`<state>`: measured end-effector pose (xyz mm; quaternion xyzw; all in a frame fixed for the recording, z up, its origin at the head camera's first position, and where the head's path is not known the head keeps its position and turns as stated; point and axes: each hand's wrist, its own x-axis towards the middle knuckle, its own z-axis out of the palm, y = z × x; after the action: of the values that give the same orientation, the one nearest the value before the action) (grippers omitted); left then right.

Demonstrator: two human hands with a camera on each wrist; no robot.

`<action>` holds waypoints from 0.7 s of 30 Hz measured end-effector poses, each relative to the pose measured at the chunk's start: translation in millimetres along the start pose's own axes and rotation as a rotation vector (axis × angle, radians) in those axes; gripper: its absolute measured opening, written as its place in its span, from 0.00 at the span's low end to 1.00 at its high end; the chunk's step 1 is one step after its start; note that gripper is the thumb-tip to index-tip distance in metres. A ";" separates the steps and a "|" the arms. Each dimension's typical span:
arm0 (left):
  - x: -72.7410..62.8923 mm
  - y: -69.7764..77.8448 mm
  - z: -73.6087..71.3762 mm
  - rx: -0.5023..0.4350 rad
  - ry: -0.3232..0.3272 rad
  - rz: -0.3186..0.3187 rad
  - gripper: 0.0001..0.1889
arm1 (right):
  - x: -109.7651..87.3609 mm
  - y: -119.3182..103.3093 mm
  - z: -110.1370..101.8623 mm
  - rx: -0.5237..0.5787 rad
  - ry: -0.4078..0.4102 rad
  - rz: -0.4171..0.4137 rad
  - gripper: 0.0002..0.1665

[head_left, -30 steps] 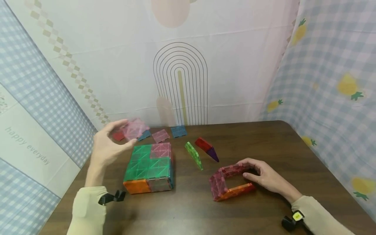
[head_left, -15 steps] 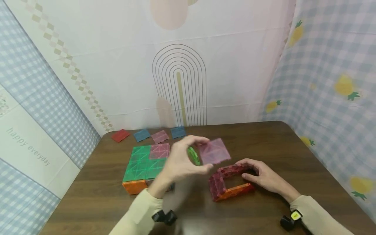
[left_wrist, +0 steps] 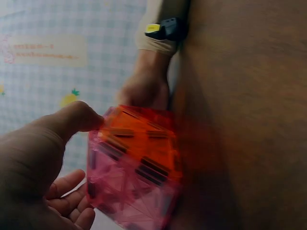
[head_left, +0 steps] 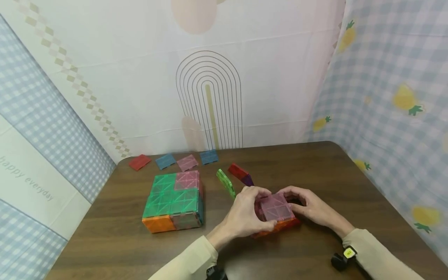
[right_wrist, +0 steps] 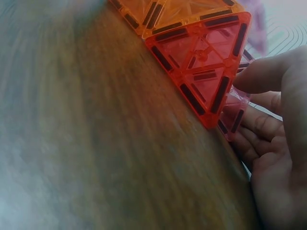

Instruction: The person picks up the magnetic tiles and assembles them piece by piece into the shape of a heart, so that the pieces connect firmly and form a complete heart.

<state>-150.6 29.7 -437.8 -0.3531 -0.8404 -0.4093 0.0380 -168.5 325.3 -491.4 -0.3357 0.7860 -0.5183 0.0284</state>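
In the head view my left hand (head_left: 245,216) holds a pink square magnetic tile (head_left: 276,207) by its edges, thumb at the near side and fingers at the far side. That tile lies flat over the top of a low frame of magnetic tiles, whose orange wall (head_left: 284,225) faces me. My right hand (head_left: 313,206) grips the frame's right end. Up close in the right wrist view, a red triangle tile (right_wrist: 206,62) stands beside my right thumb. The left wrist view shows the orange side (left_wrist: 139,136) and pink tiles joined below it, somewhat blurred.
A larger box (head_left: 171,200) of green, pink and orange tiles stands to the left. Behind it lie a red tile (head_left: 140,162), two blue tiles and a pink tile. Light-green tiles (head_left: 225,182) and a red-and-purple pair (head_left: 239,172) stand near the middle.
My left hand has carried the pink tile from above the back left, rightward past the green box, and down onto the frame. The right hand has stayed at the frame.
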 end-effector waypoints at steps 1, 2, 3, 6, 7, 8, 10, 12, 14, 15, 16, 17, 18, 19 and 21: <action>-0.1 -0.7 1.0 0.012 -0.001 0.005 0.36 | 0.6 -0.8 0.0 0.007 -0.003 -0.007 0.22; -0.3 -1.4 1.8 0.019 -0.002 0.008 0.35 | 1.0 -1.5 -0.1 0.020 -0.006 -0.011 0.22; -0.4 -1.9 2.2 0.025 -0.003 0.011 0.35 | 1.3 -1.8 -0.2 0.029 -0.007 -0.015 0.22; -0.7 -2.3 2.5 0.050 -0.005 0.017 0.35 | 1.2 -1.8 -1.3 0.058 -0.010 -0.015 0.23; -0.8 -2.2 2.4 0.059 -0.006 0.020 0.36 | 0.7 -1.8 -2.1 0.074 -0.012 -0.015 0.24; -1.1 -2.0 2.4 0.068 -0.010 0.022 0.36 | 0.0 -1.2 -3.2 0.088 -0.015 -0.017 0.25; -1.9 -1.2 2.3 0.083 -0.019 0.024 0.37 | -2.4 -1.0 -5.8 0.123 -0.025 -0.016 0.26; -2.6 -0.3 2.4 0.090 -0.030 0.024 0.38 | -5.7 -1.3 -8.7 0.171 -0.047 -0.014 0.29; -2.9 -0.2 2.2 0.091 -0.036 0.024 0.39 | -8.5 -2.4 -11.2 0.213 -0.071 -0.018 0.30; -2.9 -0.1 2.4 0.091 -0.037 0.024 0.39 | -10.2 -3.7 -12.1 0.229 -0.081 -0.016 0.31; -3.1 -0.4 2.6 0.093 -0.035 0.025 0.39 | -11.7 -4.7 -12.9 0.237 -0.090 -0.013 0.31; -3.1 -0.6 2.7 0.094 -0.034 0.026 0.39 | -13.0 -5.6 -13.4 0.240 -0.101 -0.018 0.31; -3.1 -0.8 2.8 0.097 -0.033 0.026 0.39 | -13.9 -6.4 -13.6 0.237 -0.113 -0.023 0.31; -3.0 -0.9 2.6 0.099 -0.033 0.026 0.39 | -14.3 -6.9 -13.8 0.226 -0.123 -0.025 0.31; -2.6 -0.6 2.1 0.102 -0.035 0.025 0.40 | -14.6 -7.3 -13.6 0.188 -0.140 -0.018 0.35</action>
<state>-148.6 29.4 -440.5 -0.3681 -0.8564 -0.3591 0.0464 -158.9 342.6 -483.5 -0.3738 0.7270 -0.5653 0.1099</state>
